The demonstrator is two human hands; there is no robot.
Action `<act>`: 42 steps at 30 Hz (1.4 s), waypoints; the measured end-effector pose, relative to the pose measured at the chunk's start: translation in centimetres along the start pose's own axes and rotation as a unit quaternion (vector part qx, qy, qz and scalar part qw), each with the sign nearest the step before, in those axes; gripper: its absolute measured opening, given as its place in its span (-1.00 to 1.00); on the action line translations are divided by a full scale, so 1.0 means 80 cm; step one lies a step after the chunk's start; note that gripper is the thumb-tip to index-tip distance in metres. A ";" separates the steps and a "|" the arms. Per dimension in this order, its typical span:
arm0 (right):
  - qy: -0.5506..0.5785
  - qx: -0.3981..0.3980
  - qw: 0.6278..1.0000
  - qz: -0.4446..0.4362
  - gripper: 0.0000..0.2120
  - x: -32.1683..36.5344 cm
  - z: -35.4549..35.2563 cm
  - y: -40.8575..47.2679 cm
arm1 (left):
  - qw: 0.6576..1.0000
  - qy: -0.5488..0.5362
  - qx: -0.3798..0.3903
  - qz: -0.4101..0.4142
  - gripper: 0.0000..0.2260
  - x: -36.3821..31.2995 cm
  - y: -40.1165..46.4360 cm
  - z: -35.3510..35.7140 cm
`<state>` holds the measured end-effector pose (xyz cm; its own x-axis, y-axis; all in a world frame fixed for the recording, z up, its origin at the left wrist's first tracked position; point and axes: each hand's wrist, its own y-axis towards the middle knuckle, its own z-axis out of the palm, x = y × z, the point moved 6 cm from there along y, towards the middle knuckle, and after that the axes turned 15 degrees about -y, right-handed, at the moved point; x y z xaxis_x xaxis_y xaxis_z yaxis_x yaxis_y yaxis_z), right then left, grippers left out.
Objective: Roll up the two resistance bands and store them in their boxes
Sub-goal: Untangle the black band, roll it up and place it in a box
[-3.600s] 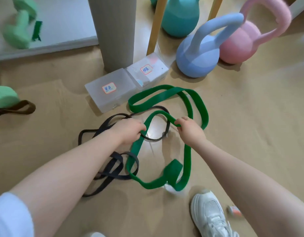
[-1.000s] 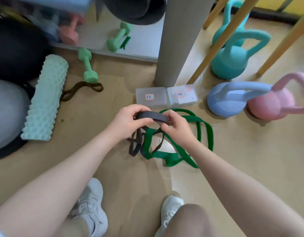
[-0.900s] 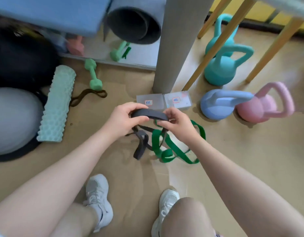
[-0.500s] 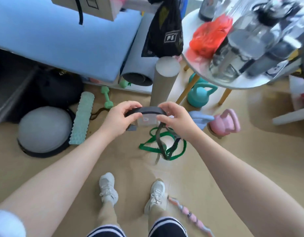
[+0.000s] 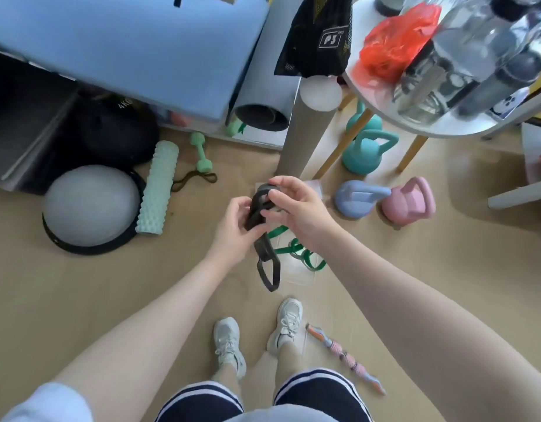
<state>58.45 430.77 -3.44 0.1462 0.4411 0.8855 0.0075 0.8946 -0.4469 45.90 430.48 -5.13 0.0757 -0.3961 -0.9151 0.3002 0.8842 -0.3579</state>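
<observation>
Rolling step: left hand (image 5: 232, 229) and right hand (image 5: 296, 208) pinched black band (image 5: 257, 208) (tail dangling at 6 o'clock); next, wind tighter.

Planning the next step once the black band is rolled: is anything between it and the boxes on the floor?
Nothing visible blocks the way. The black band is held in both hands, left hand and right hand, above the boxes, which the right hand mostly hides. The green band lies nearer the feet, beside that path.
</observation>
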 end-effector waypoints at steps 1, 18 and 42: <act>0.028 0.000 1.000 -0.007 -0.87 -0.004 0.005 0.001 | 1.000 0.008 -0.008 0.012 -0.64 -0.003 -0.001 -0.005; -0.376 -0.095 0.900 0.199 -0.65 -0.336 -0.125 0.039 | 0.918 0.377 0.100 -0.068 -0.43 0.272 0.088 -0.048; -0.801 -0.103 0.589 0.035 -0.42 -0.796 -0.290 0.359 | 0.750 0.644 0.145 0.030 -0.61 0.807 0.364 -0.049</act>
<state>72.30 426.67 -75.60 -0.9660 0.1263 -0.2254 0.2012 0.9152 -0.3493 55.76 431.66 -75.33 -0.8286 0.3755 -0.4152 0.5416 0.7252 -0.4250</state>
